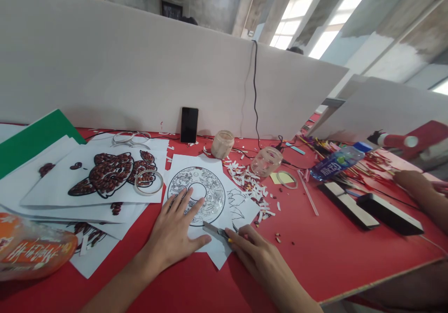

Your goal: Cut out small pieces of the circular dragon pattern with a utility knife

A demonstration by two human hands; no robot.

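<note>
My left hand [178, 229] lies flat with fingers spread on a sheet printed with a round line drawing [213, 187]. In my right hand [255, 247] is a utility knife [217, 231], its blade pointing left at the lower edge of the printed ring. Under that sheet, to the right, another paper with a lotus-like drawing [240, 205] sticks out. White paper scraps [248, 182] are heaped just beyond it. A jar [223, 144] stands behind the sheet, and a clear plastic jar [266, 161] lies to its right.
On the left lie papers [45, 191] with dark seed pictures, a roll of tape [149, 182] and an orange bag [31, 247]. A phone [189, 125] leans on the white partition [140, 70]. To the right are a bottle [339, 161], two long blocks [350, 205] and another person's arm [420, 194].
</note>
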